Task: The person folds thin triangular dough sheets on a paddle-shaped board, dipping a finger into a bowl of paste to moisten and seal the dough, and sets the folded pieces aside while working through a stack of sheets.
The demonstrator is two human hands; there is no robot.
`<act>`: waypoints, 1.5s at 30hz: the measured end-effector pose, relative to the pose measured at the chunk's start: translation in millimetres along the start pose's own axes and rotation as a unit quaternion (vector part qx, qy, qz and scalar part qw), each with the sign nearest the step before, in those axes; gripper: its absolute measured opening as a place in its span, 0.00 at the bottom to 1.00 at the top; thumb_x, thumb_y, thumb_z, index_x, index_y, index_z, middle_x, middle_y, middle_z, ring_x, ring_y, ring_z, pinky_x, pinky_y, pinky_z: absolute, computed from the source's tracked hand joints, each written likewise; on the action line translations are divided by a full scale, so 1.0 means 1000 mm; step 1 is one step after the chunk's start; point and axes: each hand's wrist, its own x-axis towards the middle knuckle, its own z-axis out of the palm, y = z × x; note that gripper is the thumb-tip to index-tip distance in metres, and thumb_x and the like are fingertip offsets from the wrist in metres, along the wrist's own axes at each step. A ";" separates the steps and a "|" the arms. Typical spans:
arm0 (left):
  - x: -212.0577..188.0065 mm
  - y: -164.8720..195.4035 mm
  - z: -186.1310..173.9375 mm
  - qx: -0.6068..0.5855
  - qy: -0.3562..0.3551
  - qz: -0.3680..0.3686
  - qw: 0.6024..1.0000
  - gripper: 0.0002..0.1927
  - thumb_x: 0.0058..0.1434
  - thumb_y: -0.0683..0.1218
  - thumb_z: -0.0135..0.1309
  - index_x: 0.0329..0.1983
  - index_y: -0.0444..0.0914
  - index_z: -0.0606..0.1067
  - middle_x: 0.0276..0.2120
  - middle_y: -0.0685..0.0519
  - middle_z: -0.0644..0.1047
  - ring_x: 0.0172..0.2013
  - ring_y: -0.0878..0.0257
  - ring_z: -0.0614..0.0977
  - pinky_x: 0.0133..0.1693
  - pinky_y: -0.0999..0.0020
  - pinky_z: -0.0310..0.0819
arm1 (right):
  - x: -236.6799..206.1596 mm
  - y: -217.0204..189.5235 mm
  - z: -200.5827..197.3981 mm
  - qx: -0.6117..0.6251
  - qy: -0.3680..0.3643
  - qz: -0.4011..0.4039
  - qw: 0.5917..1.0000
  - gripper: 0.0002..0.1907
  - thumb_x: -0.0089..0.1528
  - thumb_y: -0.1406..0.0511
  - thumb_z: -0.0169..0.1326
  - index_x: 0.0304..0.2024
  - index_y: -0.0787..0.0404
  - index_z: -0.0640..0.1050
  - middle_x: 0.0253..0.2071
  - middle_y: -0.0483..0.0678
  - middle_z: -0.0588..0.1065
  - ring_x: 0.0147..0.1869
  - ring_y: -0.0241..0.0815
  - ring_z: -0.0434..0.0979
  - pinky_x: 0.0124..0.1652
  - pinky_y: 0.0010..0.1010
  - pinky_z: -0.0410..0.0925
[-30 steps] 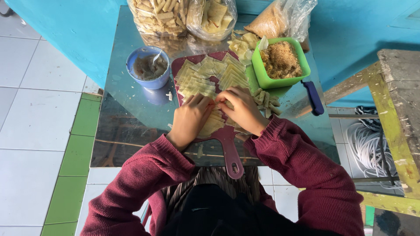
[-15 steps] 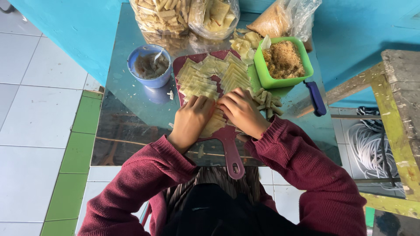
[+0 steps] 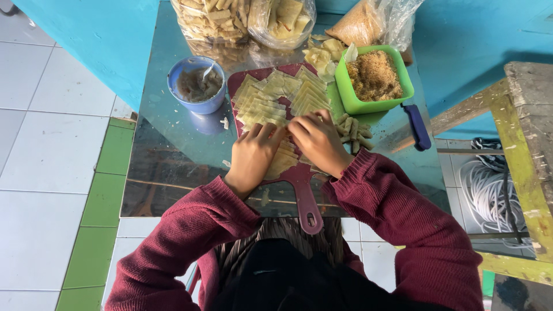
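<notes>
A dark red cutting board (image 3: 303, 196) lies on the shiny metal table (image 3: 173, 155), covered with rows of pale yellow square pastry sheets (image 3: 276, 95). My left hand (image 3: 254, 155) and my right hand (image 3: 315, 141) meet over the near sheets, fingertips pinching one sheet between them. What lies under the fingers is hidden. Both arms wear maroon knit sleeves.
A blue bowl (image 3: 197, 85) with grey paste and a spoon stands left of the board. A green tub (image 3: 374, 80) of brown crumbly filling stands right, with rolled pieces (image 3: 352, 131) beside it, a blue-handled tool (image 3: 416, 126), and bags of snacks (image 3: 242, 17) behind. A wooden bench (image 3: 527, 150) is at right.
Both hands stay together over the near sheets, with small finger movements; the view has shifted slightly.
</notes>
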 end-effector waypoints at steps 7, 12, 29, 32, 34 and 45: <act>0.001 -0.001 0.002 -0.006 -0.026 -0.011 1.000 0.16 0.57 0.41 0.56 0.49 0.41 0.79 0.41 0.57 0.76 0.39 0.62 0.80 0.36 0.69 0.78 | -0.009 -0.006 -0.005 -0.020 -0.011 -0.005 1.000 0.11 0.61 0.70 0.59 0.47 0.63 0.79 0.47 0.46 0.78 0.51 0.42 0.76 0.57 0.39 0.63; 0.001 -0.003 0.007 0.027 -0.042 0.002 0.999 0.19 0.56 0.41 0.55 0.52 0.37 0.78 0.46 0.55 0.75 0.42 0.62 0.78 0.39 0.70 0.78 | 0.000 0.000 -0.003 -0.008 -0.011 -0.001 1.000 0.10 0.61 0.70 0.59 0.46 0.61 0.82 0.46 0.42 0.78 0.53 0.39 0.74 0.57 0.40 0.62; 0.000 -0.008 0.017 -0.006 0.003 -0.042 0.999 0.27 0.60 0.42 0.54 0.65 0.44 0.74 0.49 0.57 0.75 0.45 0.58 0.77 0.46 0.63 0.74 | 0.005 0.029 -0.015 0.056 -0.002 0.060 0.997 0.13 0.61 0.68 0.64 0.49 0.56 0.81 0.41 0.41 0.78 0.50 0.43 0.72 0.53 0.37 0.60; 0.001 -0.008 0.014 -0.014 0.003 -0.048 0.999 0.29 0.59 0.41 0.54 0.67 0.43 0.72 0.49 0.56 0.75 0.45 0.58 0.77 0.47 0.62 0.73 | -0.007 0.042 -0.048 0.043 0.018 0.092 0.995 0.15 0.62 0.69 0.65 0.51 0.55 0.79 0.40 0.38 0.79 0.51 0.41 0.73 0.56 0.36 0.59; 0.001 -0.007 0.012 -0.010 -0.001 -0.048 0.999 0.29 0.59 0.41 0.54 0.66 0.43 0.71 0.50 0.55 0.75 0.45 0.57 0.77 0.48 0.62 0.72 | -0.018 0.060 -0.074 0.005 0.000 0.095 0.996 0.16 0.62 0.68 0.65 0.52 0.54 0.78 0.44 0.38 0.79 0.55 0.44 0.72 0.57 0.38 0.59; 0.005 -0.008 0.001 0.006 -0.015 -0.041 0.999 0.24 0.58 0.40 0.54 0.60 0.39 0.73 0.52 0.53 0.76 0.46 0.58 0.79 0.49 0.61 0.72 | -0.032 0.178 -0.081 -0.009 -0.197 0.319 0.927 0.12 0.66 0.52 0.59 0.45 0.49 0.85 0.37 0.41 0.81 0.51 0.55 0.66 0.57 0.47 0.57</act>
